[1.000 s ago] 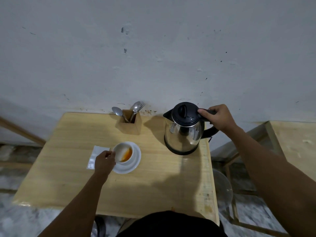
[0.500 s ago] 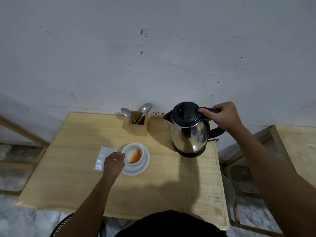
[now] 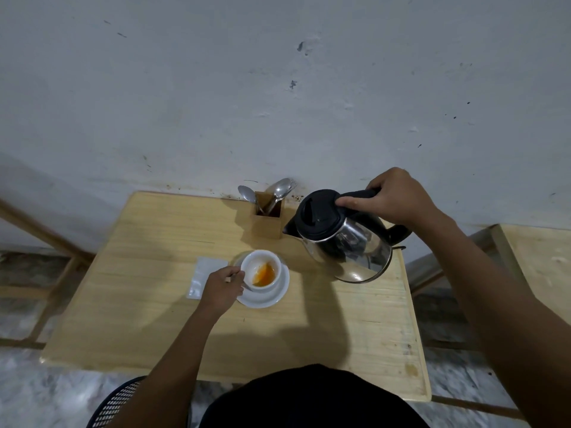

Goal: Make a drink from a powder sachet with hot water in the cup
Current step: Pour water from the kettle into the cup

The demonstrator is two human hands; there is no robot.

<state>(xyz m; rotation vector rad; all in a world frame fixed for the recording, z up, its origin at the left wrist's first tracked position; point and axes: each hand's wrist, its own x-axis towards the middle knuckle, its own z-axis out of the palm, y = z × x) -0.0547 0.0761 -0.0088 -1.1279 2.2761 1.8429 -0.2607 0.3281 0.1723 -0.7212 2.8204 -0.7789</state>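
Note:
A white cup (image 3: 251, 264) with orange powder in its bottom sits on a white saucer (image 3: 278, 296) in the middle of the wooden table (image 3: 148, 304). My left hand (image 3: 221, 287) grips the cup at its left side. My right hand (image 3: 391, 197) holds the black handle of a steel kettle (image 3: 349, 245), which is lifted off the table and tilted, its spout pointing left toward the cup. A white sachet (image 3: 202, 273) lies flat just left of my left hand.
A wooden holder (image 3: 268, 223) with spoons stands at the back of the table against the wall. A second wooden table (image 3: 540, 261) is at the right. A dark mesh chair edge (image 3: 119, 403) shows below the table.
The kettle has been lifted off the table and tilted with its spout toward the cup. My left hand has stayed on the cup.

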